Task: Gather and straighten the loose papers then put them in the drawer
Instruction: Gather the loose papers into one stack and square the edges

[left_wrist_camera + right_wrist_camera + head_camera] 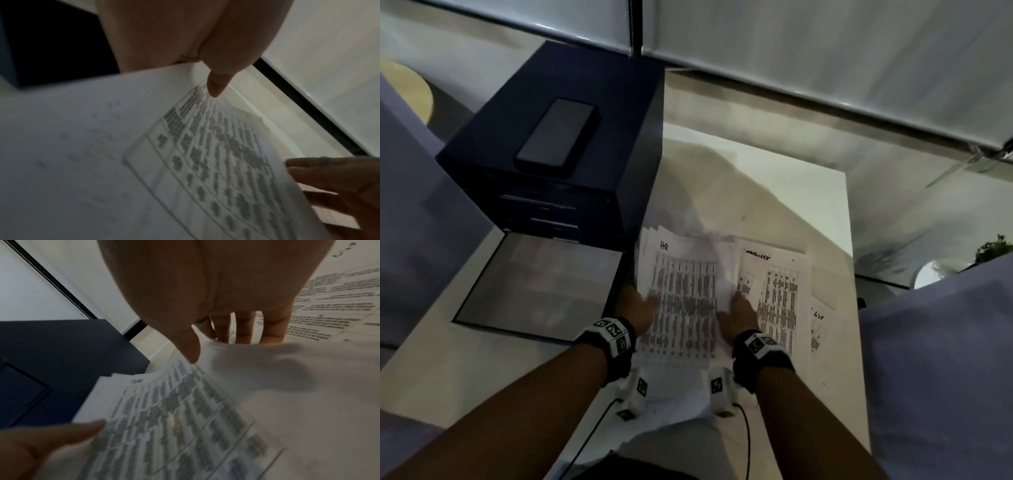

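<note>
A stack of printed papers (685,294), its top sheet marked "HR", lies on the white table (774,178). My left hand (642,310) grips the stack's left edge, with the thumb (216,87) on top and the fingers hidden under the paper. My right hand (738,311) pinches a blurred white sheet (267,378) at the stack's right edge, thumb (189,350) on top and fingers behind it. Two more printed sheets (777,291) (820,325) lie flat to the right. The bottom drawer (537,284) of the dark blue cabinet (592,113) stands open just left of the stack.
A dark phone (558,137) lies on top of the cabinet. The two upper drawers are shut. A white wall panel runs behind the table. Cables trail from both wrist cameras at the table's near edge. A plant (993,246) sits beyond the table on the right.
</note>
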